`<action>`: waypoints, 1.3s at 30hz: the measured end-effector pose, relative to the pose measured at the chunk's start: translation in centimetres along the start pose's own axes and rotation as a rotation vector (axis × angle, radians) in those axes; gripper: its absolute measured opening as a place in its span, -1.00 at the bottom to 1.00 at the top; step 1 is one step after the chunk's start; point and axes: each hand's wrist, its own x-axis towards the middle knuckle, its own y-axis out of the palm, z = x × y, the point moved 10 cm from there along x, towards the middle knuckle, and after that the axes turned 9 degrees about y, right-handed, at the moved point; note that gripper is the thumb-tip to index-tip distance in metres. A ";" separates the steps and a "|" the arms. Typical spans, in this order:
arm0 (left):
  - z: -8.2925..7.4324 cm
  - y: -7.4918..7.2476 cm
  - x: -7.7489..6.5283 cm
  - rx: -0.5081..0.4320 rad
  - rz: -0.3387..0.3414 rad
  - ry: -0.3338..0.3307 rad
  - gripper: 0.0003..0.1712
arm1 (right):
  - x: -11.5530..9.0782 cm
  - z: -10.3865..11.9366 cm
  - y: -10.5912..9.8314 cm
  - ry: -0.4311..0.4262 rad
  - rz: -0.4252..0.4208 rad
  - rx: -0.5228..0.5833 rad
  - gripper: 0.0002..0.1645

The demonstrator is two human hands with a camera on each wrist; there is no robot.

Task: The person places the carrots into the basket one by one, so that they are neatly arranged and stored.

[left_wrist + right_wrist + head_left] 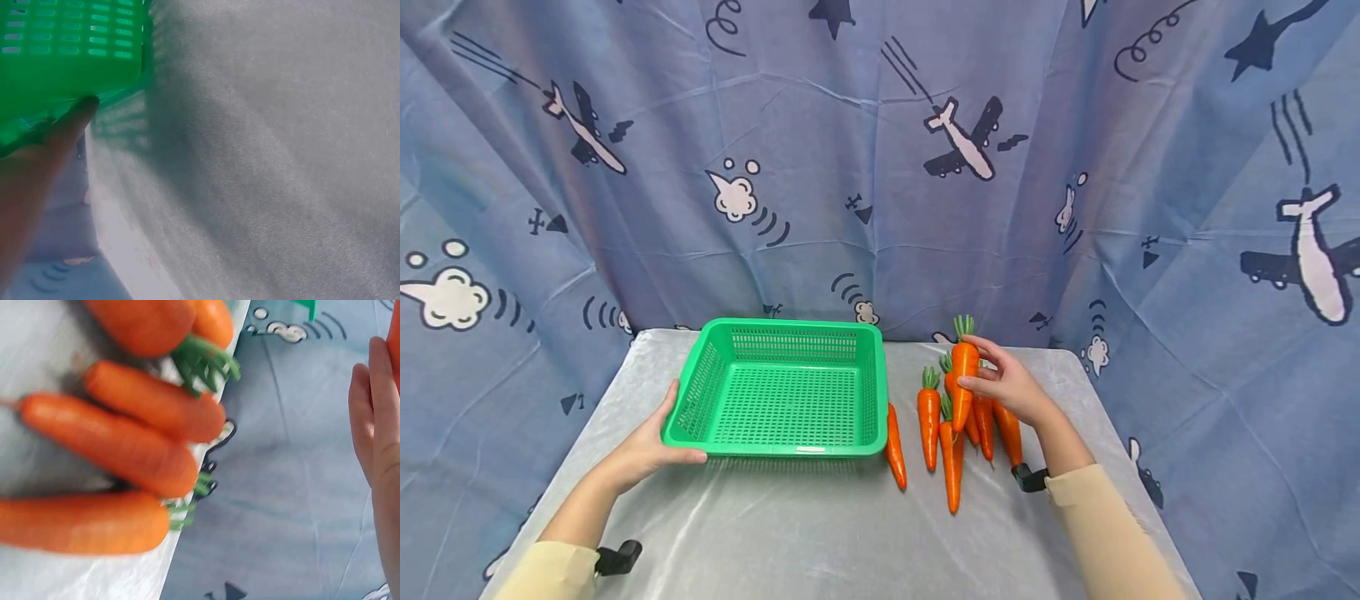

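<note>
A green plastic basket (775,457) with slotted walls is at the left of the table, nothing inside it. My left hand (651,442) grips its near left corner, thumb along the front rim and fingers at the left side; the left wrist view shows a fingertip (87,106) against the basket's underside. My right hand (1007,383) pinches a carrot (962,379) with a green top, held upright, tip down, above several other carrots (951,467). In the right wrist view the hand (384,419) appears at the right edge with only a sliver of that carrot showing.
One carrot (895,454) lies apart, right beside the basket's right corner. Another carrot (928,425) lies at the left of the pile. The table (805,533) has a grey cloth top, and a blue patterned curtain (820,208) hangs behind and along both sides.
</note>
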 end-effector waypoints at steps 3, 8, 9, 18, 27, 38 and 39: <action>0.0 -0.1 0.0 0.010 0.000 0.005 0.58 | 0.4 0.9 1.1 -0.021 0.017 0.015 -0.14; 0.2 -0.2 0.0 0.017 -0.004 0.007 0.58 | 1.2 1.8 2.7 -0.026 0.039 0.031 -0.13; 0.3 -0.2 0.0 0.016 -0.004 0.006 0.58 | 1.3 1.9 3.1 -0.024 0.042 0.032 -0.13; 0.3 -0.1 0.0 0.004 -0.004 -0.010 0.60 | 2.7 3.2 6.3 -0.035 0.071 0.031 -0.14; 0.5 -0.1 0.0 0.005 -0.001 -0.017 0.59 | 3.5 3.9 8.4 -0.049 0.078 0.004 -0.19; 0.7 -0.2 0.0 0.008 -0.004 -0.021 0.59 | 4.4 4.9 10.5 -0.075 0.126 0.011 -0.14; 0.7 -0.2 0.0 0.007 -0.003 -0.024 0.59 | 4.5 5.0 10.7 -0.073 0.129 0.009 -0.14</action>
